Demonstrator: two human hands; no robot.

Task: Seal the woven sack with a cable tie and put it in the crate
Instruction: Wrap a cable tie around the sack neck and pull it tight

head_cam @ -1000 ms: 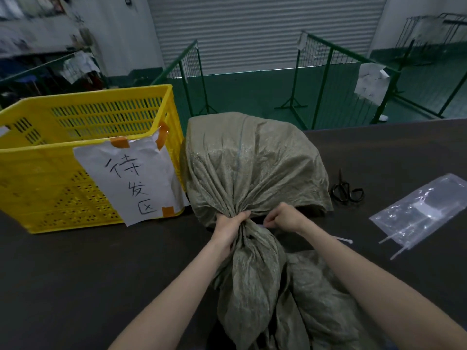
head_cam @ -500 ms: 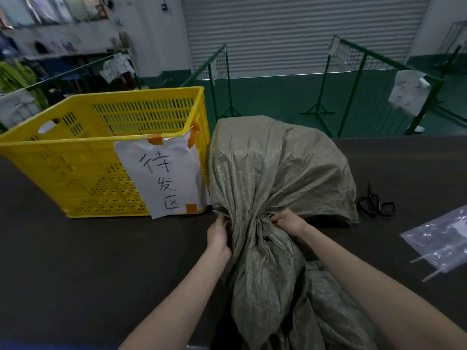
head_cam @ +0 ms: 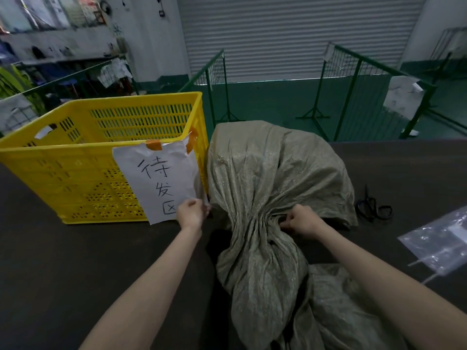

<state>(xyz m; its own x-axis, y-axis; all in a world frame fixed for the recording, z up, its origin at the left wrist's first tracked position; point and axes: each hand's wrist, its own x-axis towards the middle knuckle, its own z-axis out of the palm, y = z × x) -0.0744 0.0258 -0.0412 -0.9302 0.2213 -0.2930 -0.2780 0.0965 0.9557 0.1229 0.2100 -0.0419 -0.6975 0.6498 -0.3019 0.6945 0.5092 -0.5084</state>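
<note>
A full grey-green woven sack lies on the dark table, its neck bunched toward me and its loose end trailing off the near edge. My right hand presses against the right side of the gathered neck, fingers closed on the cable tie there. My left hand is to the left of the neck, a little apart from it, pinched on the thin free end of the cable tie, which is barely visible. The yellow slatted crate stands left of the sack, with a white paper sign taped on its front.
Black scissors lie right of the sack. A clear plastic bag with white cable ties sits at the right edge. Green wire fences and a roller door stand beyond the table's far edge.
My left hand has let go of the sack neck and moved left, drawing the tie's end outward. The right hand stays at the neck. The camera has turned left.
</note>
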